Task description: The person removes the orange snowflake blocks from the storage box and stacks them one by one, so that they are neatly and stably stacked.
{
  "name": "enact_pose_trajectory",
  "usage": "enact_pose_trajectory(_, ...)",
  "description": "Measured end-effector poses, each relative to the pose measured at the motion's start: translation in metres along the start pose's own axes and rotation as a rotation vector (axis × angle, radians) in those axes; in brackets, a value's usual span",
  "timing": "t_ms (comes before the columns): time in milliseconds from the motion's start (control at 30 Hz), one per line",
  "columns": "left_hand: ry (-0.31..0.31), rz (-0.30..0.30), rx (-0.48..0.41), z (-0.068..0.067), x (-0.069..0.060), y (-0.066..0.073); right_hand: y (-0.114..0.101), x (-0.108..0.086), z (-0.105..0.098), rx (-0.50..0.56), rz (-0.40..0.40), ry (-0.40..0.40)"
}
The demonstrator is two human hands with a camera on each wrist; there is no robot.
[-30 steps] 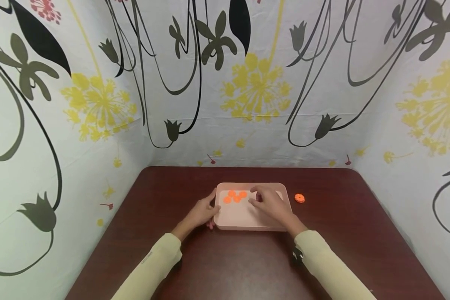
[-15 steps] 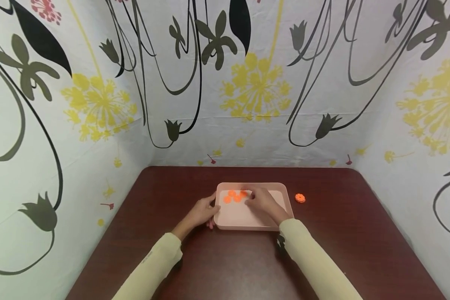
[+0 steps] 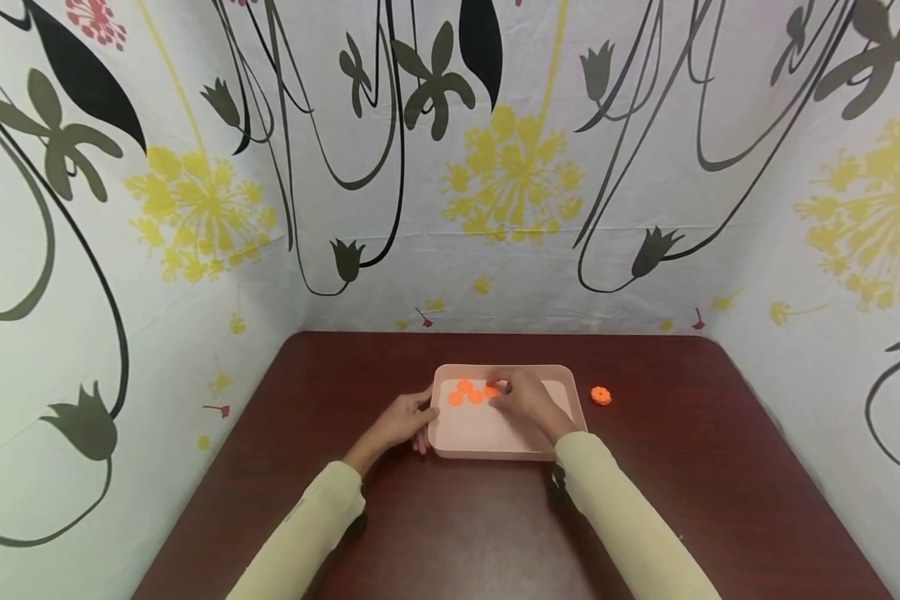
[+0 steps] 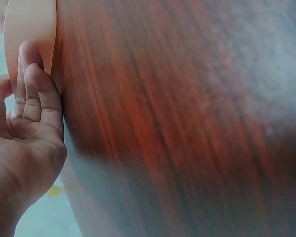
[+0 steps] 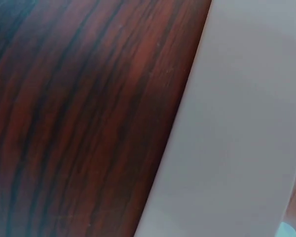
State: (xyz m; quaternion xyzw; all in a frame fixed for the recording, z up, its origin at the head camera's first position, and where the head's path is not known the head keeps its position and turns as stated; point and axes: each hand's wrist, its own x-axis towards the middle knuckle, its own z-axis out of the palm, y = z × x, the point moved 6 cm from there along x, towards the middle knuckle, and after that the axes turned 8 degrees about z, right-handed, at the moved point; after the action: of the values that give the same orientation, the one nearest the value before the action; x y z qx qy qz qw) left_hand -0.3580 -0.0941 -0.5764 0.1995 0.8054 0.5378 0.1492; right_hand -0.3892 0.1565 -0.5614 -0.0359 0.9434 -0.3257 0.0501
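In the head view, a shallow pink tray [image 3: 468, 437] lies on the table. Several small, flat, round orange pieces [image 3: 456, 398] sit at its back left. My left hand [image 3: 399, 421] grips the tray's left edge, thumb over the rim; in the left wrist view its fingers [image 4: 42, 94] lie along the outer wall. My right hand [image 3: 527, 400] reaches over the tray with curled fingers and pinches at the rightmost orange piece [image 3: 491, 390], which the fingertips partly cover. The right wrist view has mostly the tray's side wall [image 5: 227, 128], with a sliver of hand at its right edge.
A thicker orange piece with a scalloped edge [image 3: 600, 396] lies on the dark red-brown wooden table [image 3: 450, 525], just right of the tray. White cloth [image 3: 390, 208] with printed flowers hangs behind the table and on both sides.
My right hand has moved left across the tray to the rightmost orange piece, its forearm following. The left hand keeps its grip on the tray. The scalloped piece stays put.
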Motion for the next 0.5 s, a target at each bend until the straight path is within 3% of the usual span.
enact_pose_trajectory(367, -0.01, -0.052, -0.084, 0.0008, -0.0004, -0.0044, 0.0003, -0.0013, -0.0039, 0.045, -0.037, 0.051)
enact_pose_trajectory(500, -0.006, -0.064, -0.103, 0.0015, -0.001, -0.0045, 0.0022, 0.0001, -0.0014, 0.047, -0.012, 0.048)
